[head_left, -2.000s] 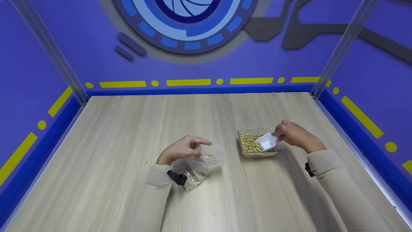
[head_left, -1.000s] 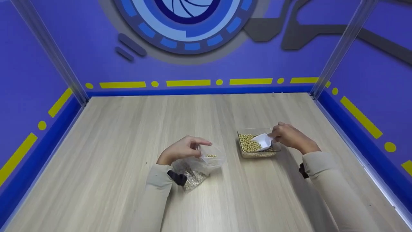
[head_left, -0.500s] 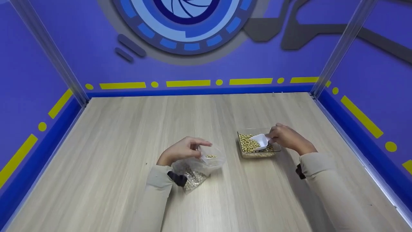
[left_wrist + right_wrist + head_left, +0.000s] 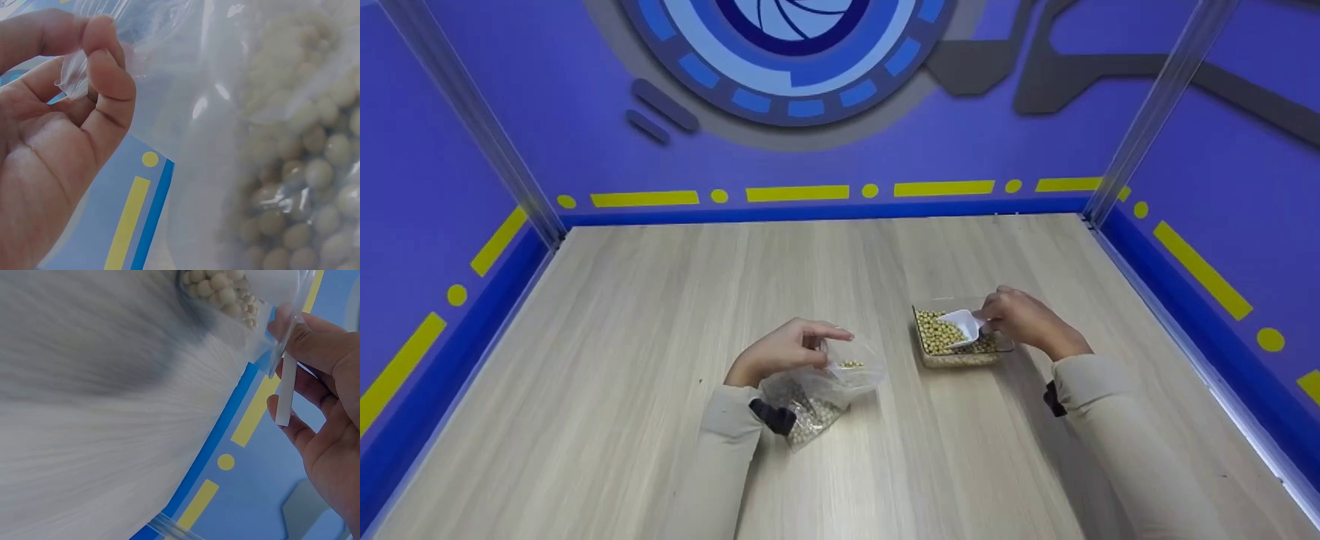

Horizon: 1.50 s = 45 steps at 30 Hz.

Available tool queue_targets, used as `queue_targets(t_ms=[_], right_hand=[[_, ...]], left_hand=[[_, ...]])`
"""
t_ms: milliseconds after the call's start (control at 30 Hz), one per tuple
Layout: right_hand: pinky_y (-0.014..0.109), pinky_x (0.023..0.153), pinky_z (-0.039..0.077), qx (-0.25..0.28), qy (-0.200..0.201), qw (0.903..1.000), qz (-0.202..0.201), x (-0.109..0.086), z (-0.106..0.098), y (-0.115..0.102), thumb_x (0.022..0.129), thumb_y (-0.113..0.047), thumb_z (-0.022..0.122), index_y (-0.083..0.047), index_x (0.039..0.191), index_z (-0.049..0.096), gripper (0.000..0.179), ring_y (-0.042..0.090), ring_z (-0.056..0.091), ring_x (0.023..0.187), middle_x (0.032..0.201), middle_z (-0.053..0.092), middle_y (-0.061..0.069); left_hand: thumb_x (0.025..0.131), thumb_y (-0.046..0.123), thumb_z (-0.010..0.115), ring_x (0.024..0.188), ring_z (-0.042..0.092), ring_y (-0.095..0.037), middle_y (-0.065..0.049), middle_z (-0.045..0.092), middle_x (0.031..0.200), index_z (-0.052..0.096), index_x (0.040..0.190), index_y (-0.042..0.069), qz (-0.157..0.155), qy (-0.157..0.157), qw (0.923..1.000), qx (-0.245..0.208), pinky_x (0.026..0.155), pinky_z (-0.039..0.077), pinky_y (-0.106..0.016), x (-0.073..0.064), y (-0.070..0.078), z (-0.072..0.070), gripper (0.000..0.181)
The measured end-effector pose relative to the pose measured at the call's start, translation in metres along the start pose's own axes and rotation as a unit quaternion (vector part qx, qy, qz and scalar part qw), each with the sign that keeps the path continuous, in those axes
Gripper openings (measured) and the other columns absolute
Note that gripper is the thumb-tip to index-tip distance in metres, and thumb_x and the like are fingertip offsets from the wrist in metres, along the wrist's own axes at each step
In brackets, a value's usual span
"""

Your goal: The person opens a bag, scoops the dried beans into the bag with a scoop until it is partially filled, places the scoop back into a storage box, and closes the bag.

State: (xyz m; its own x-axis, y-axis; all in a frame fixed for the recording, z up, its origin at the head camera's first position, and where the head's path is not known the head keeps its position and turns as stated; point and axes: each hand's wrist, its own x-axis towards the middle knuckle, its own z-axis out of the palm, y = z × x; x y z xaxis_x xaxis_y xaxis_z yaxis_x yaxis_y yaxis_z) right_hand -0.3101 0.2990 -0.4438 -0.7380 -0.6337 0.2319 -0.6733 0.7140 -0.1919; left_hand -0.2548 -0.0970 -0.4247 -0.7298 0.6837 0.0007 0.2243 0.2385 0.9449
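Note:
My left hand pinches the edge of a clear plastic bag between thumb and fingers; the left wrist view shows the film caught at the fingertips. Pale round soybeans fill the bag's lower part, and its mouth gapes to the right. To the right stands a clear glass container with more soybeans in it. My right hand grips the handle of a white scoop, whose bowl lies among the beans, tilted toward the left side.
Both items rest on a light wood-grain table. Blue panels with yellow marks enclose it at the back and both sides. Black wrist mounts sit at the cuffs.
My right hand has pushed the scoop leftward through the soybeans in the container. The left hand and the bag have stayed in place.

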Motion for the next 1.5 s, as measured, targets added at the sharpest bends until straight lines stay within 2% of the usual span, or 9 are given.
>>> queue_targets(t_ms=[133,300,467,600,733,900,1267,1400,1500], right_hand=[[0.040,0.068,0.051,0.006,0.008,0.9999,-0.003,0.001,0.002,0.001,0.072,0.008,0.075,0.001,0.092,0.077,0.022,0.024,0.059,0.075,0.083,0.072,0.011],[0.042,0.069,0.052,0.011,-0.001,0.9997,0.019,0.002,0.002,0.000,0.073,0.006,0.075,0.000,0.096,0.077,0.024,0.026,0.061,0.078,0.086,0.073,0.010],[0.043,0.070,0.053,-0.004,-0.006,0.9990,0.044,0.002,0.003,-0.001,0.074,0.003,0.076,-0.003,0.098,0.077,0.025,0.026,0.062,0.082,0.090,0.074,0.008],[0.043,0.070,0.053,-0.015,-0.007,0.9985,0.052,0.002,0.003,-0.002,0.072,-0.001,0.078,-0.003,0.098,0.077,0.026,0.026,0.062,0.082,0.093,0.074,0.009],[0.044,0.072,0.053,-0.001,-0.027,0.9977,0.062,0.003,0.000,-0.003,0.074,0.001,0.076,-0.002,0.100,0.076,0.026,0.026,0.063,0.084,0.097,0.074,0.011],[0.044,0.074,0.053,0.024,-0.056,0.9961,0.064,0.004,-0.004,-0.004,0.079,0.006,0.070,-0.001,0.104,0.075,0.027,0.026,0.062,0.084,0.100,0.074,0.012],[0.028,0.063,0.037,0.018,-0.103,0.9930,0.055,0.012,-0.009,-0.008,0.084,0.005,0.065,-0.005,0.090,0.075,0.016,0.013,0.044,0.068,0.082,0.071,0.004],[0.029,0.061,0.041,-0.006,-0.112,0.9919,0.059,0.013,-0.009,-0.009,0.081,0.004,0.068,-0.005,0.088,0.076,0.015,0.013,0.047,0.066,0.081,0.071,0.004],[0.033,0.061,0.047,-0.023,-0.104,0.9923,0.063,0.012,-0.009,-0.009,0.077,0.003,0.072,-0.006,0.091,0.077,0.018,0.014,0.058,0.068,0.086,0.074,0.006]], left_hand=[[0.084,-0.009,0.055,0.059,0.041,-0.005,-0.003,0.054,0.072,0.057,0.129,-0.006,-0.002,0.001,1.0000,0.000,0.060,0.038,-0.023,0.000,0.000,0.000,0.045],[0.084,-0.011,0.055,0.061,0.041,-0.005,-0.005,0.053,0.075,0.057,0.129,-0.006,-0.003,0.006,1.0000,0.003,0.060,0.038,-0.021,0.000,0.000,0.001,0.045],[0.085,-0.010,0.055,0.061,0.043,-0.008,-0.008,0.056,0.077,0.057,0.129,-0.006,-0.004,0.006,1.0000,0.003,0.062,0.040,-0.024,0.000,0.000,0.002,0.045],[0.086,-0.010,0.053,0.061,0.045,-0.012,-0.005,0.057,0.072,0.057,0.130,-0.006,-0.003,0.001,1.0000,-0.009,0.064,0.043,-0.028,0.000,-0.001,0.001,0.044],[0.086,-0.012,0.052,0.060,0.044,-0.010,0.001,0.057,0.069,0.057,0.130,-0.006,0.000,-0.004,0.9999,-0.016,0.062,0.041,-0.028,0.001,-0.003,0.001,0.044],[0.086,-0.011,0.053,0.059,0.043,-0.006,0.000,0.056,0.070,0.056,0.130,-0.006,-0.001,-0.003,0.9999,-0.012,0.061,0.040,-0.026,0.001,-0.004,0.001,0.044],[0.086,-0.013,0.051,0.058,0.040,-0.005,-0.003,0.054,0.072,0.054,0.131,-0.009,-0.004,-0.004,1.0000,-0.003,0.064,0.042,-0.028,0.001,-0.002,0.003,0.045],[0.086,-0.013,0.051,0.059,0.041,-0.007,-0.003,0.054,0.071,0.054,0.131,-0.009,-0.004,-0.004,1.0000,0.000,0.064,0.041,-0.028,0.002,-0.002,0.003,0.045],[0.085,-0.012,0.052,0.061,0.041,-0.007,-0.009,0.057,0.075,0.056,0.130,-0.007,-0.010,0.002,0.9999,0.003,0.063,0.041,-0.027,0.002,-0.002,0.003,0.045]])
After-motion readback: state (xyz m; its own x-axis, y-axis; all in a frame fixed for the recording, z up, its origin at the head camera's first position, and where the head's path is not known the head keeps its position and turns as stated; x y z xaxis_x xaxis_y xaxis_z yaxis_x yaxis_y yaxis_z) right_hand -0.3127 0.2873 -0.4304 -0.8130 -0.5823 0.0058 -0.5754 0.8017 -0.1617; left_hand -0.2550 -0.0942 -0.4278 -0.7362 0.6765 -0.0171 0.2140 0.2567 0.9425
